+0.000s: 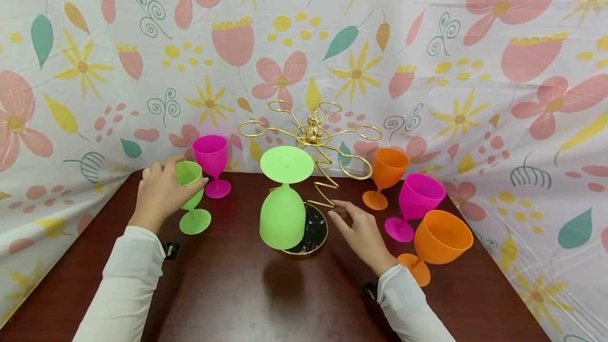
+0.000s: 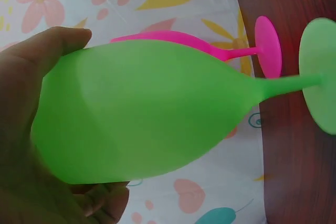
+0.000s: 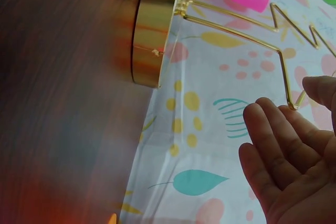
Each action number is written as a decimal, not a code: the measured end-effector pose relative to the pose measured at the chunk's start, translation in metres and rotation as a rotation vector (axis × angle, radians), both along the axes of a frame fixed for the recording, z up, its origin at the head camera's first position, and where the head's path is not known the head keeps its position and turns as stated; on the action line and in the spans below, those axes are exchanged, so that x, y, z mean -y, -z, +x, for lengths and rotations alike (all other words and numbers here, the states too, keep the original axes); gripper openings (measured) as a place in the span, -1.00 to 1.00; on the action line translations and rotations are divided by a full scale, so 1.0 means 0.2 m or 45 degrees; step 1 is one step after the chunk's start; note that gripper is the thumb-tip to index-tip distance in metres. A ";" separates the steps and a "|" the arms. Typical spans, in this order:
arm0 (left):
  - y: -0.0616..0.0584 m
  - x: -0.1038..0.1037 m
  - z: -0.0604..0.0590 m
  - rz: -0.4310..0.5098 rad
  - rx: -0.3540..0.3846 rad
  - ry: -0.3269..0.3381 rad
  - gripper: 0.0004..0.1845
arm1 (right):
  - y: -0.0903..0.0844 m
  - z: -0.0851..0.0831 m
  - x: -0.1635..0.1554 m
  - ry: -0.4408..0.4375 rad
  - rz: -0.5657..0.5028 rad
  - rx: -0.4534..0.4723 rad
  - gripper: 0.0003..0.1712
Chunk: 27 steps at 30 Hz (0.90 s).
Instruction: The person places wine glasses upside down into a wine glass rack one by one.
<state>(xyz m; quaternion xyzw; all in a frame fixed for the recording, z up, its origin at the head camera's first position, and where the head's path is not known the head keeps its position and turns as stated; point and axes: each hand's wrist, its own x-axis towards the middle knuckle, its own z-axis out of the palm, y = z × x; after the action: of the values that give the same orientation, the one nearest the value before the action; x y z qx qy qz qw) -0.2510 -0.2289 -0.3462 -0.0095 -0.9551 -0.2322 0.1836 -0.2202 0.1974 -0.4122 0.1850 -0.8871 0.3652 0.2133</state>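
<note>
From the head camera, a gold wire rack [image 1: 311, 136] stands mid-table [image 1: 228, 289] with a green goblet [image 1: 283, 194] hanging upside down from it. Left of the rack, the left hand [image 1: 159, 194] wraps its fingers round a second green cup [image 1: 190, 183], which stands upright just beside a pink cup [image 1: 212, 160]. The right hand [image 1: 361, 234] lies relaxed, fingertips at the rack's zigzag stem.

Left wrist view: fingers [image 2: 50, 45] curled round the green cup [image 2: 152, 114].

Right wrist view: straight fingers [image 3: 278, 135] touch the rack's wire [image 3: 286, 72].
</note>
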 end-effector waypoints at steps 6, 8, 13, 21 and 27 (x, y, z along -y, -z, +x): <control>-0.03 -0.02 0.04 0.088 -0.008 0.016 -0.02 | 0.01 0.01 -0.01 0.003 0.023 0.028 -0.60; -0.04 -0.02 0.05 0.098 -0.006 0.015 -0.02 | 0.01 0.02 -0.01 0.006 0.034 0.040 -0.58; -0.06 -0.02 0.08 0.114 0.022 0.016 -0.02 | 0.02 0.04 -0.03 0.026 0.081 0.070 -0.55; -0.07 0.00 0.14 0.137 0.113 0.076 -0.04 | 0.02 0.08 -0.06 0.056 0.215 0.143 -0.52; -0.07 0.01 0.18 0.143 0.184 0.150 -0.05 | 0.01 0.10 -0.07 0.063 0.266 0.127 -0.56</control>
<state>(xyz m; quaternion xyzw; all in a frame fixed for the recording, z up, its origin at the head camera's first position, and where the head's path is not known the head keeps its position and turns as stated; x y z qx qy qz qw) -0.2148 -0.2304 -0.3330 -0.0385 -0.9491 -0.2959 0.1005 -0.1998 0.2105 -0.4150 0.1659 -0.9341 0.2743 0.1574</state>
